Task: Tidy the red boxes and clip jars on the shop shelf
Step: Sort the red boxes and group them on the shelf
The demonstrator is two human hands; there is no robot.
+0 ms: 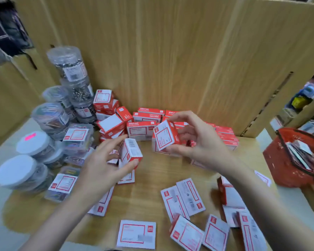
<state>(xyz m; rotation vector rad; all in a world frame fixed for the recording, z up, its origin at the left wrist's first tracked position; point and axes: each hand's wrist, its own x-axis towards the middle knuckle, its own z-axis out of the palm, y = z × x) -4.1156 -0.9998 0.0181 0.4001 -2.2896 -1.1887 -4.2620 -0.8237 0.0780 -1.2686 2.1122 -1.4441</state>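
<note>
The left hand (100, 165) is pinching a small red box (130, 153) with curled fingers above the shelf (149, 180); the right hand (196, 142) is gripping another box (166, 135) likewise. Clip jars (49, 120) are standing stacked at left.

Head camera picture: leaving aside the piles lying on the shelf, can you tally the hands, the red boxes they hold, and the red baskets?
Hands: 2, the left hand and the right hand
Held red boxes: 2, the left-hand box and the right-hand box
Red basket: 1
Total: 5
</note>
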